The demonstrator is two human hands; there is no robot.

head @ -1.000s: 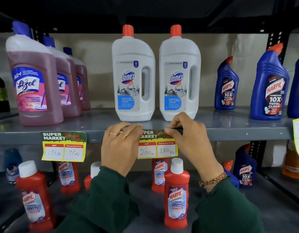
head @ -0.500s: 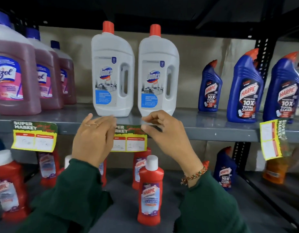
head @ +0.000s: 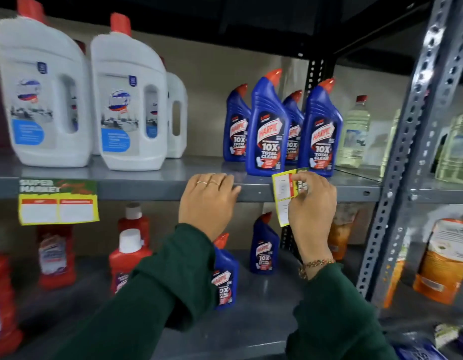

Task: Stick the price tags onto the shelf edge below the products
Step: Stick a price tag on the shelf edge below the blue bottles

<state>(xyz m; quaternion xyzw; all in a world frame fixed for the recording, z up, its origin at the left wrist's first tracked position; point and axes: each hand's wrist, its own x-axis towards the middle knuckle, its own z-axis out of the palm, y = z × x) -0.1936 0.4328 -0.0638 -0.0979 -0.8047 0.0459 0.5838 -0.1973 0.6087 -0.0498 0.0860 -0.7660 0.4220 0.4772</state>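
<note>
A yellow and green price tag, turned on its side, hangs at the grey shelf edge below the blue Harpic bottles. My right hand pinches that tag between thumb and fingers. My left hand rests flat against the shelf edge just left of it, fingers together, holding nothing. Another price tag is stuck on the edge under the white Domex bottles.
A perforated grey upright bounds the shelf on the right, with clear bottles and orange pouches beyond. Red Harpic bottles and blue ones stand on the lower shelf.
Both hands left the tag under the Domex bottles and moved right. My right hand took hold of the sideways tag below the blue Harpic bottles. The view has swung right.
</note>
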